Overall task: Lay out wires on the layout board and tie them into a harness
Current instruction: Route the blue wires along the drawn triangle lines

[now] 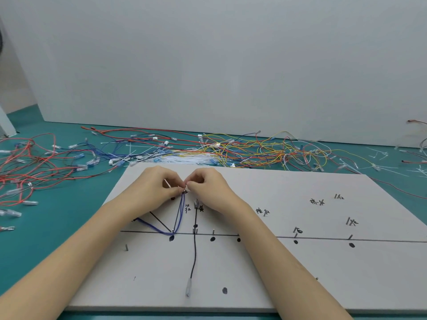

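A grey layout board (pixel 288 269) with drawn lines, black dots, labels and small pegs lies in front of me. Blue wires (pixel 178 218) run from the left around a peg near the horizontal line and up to my fingertips. A black wire (pixel 195 255) with a clear terminal runs down the vertical line. My left hand (pixel 154 184) and my right hand (pixel 208 185) meet at the board's upper left, both pinching a thin white cable tie (pixel 167 183) at the top end of the blue wires.
Heaps of loose red, blue, yellow, orange and white wires (pixel 242 151) with connectors lie on the teal table behind the board and to the left (pixel 27 172). Loose white cable ties (pixel 379 162) are scattered at the right. A white wall panel stands behind.
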The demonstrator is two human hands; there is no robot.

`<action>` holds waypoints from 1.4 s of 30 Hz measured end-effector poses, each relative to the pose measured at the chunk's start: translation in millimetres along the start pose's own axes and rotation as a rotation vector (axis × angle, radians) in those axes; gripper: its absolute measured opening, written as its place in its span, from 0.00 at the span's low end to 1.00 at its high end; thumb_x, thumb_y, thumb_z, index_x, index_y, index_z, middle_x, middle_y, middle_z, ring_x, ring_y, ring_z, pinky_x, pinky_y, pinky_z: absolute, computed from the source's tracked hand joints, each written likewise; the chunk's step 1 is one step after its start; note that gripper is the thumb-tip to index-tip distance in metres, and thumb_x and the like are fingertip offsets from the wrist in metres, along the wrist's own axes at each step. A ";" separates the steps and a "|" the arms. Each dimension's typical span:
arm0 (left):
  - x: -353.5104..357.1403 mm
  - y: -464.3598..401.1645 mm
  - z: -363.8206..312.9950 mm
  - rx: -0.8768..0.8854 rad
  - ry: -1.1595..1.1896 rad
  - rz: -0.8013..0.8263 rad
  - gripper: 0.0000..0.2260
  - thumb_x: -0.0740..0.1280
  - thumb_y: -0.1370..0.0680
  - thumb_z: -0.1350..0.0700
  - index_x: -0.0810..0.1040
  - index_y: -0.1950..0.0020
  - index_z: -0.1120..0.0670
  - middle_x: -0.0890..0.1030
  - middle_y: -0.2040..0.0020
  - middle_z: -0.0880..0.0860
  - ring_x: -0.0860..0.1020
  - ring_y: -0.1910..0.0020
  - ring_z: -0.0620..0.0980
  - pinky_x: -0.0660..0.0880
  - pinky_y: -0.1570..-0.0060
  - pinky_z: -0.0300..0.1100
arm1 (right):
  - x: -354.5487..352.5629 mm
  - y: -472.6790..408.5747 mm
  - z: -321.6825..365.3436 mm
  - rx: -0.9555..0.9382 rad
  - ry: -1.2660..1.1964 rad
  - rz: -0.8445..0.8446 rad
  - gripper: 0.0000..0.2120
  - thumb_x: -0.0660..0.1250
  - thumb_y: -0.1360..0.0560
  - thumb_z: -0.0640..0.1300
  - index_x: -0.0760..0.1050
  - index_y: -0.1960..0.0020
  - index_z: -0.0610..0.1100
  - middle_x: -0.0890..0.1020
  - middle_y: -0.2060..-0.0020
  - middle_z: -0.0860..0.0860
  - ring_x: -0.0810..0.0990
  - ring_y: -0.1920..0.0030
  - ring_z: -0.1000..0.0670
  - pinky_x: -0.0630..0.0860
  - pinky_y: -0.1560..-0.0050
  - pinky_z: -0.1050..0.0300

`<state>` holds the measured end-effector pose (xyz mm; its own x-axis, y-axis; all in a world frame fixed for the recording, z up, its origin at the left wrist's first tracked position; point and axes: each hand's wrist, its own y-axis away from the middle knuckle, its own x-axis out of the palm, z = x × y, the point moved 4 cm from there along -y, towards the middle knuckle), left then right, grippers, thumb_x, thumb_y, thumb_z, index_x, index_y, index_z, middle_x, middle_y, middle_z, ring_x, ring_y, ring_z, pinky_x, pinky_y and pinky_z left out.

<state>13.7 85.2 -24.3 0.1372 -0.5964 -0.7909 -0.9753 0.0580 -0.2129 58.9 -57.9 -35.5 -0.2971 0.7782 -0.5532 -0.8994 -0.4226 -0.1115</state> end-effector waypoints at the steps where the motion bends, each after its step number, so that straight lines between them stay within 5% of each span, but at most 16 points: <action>1: 0.0 1.2 0.5 0.008 0.003 -0.005 0.06 0.74 0.27 0.56 0.84 0.59 0.44 0.81 0.65 0.43 0.76 0.68 0.38 0.69 0.68 0.28 | 0.7 1.0 0.2 -0.006 0.010 0.008 0.08 0.64 0.26 0.39 0.81 0.56 0.47 0.79 0.65 0.56 0.76 0.64 0.56 0.70 0.63 0.63; 12: 1.4 6.4 4.7 0.015 0.023 -0.021 0.08 0.72 0.26 0.55 0.81 0.56 0.41 0.81 0.60 0.44 0.78 0.62 0.42 0.74 0.61 0.36 | 0.8 3.9 -0.1 -0.040 0.068 -0.003 0.03 0.67 0.26 0.40 0.79 0.54 0.47 0.80 0.62 0.52 0.77 0.61 0.53 0.73 0.60 0.60; 42: 1.8 8.3 9.9 -0.006 0.105 0.006 0.08 0.70 0.23 0.55 0.82 0.57 0.41 0.81 0.61 0.47 0.74 0.68 0.41 0.70 0.65 0.35 | 2.3 7.2 4.9 -0.081 0.197 -0.028 0.09 0.66 0.26 0.41 0.83 0.49 0.44 0.78 0.56 0.50 0.78 0.52 0.48 0.74 0.53 0.56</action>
<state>7.6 92.5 -33.1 0.1129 -0.6769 -0.7274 -0.9771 0.0572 -0.2049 50.2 -56.9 -33.5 -0.1970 0.6877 -0.6987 -0.8753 -0.4444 -0.1906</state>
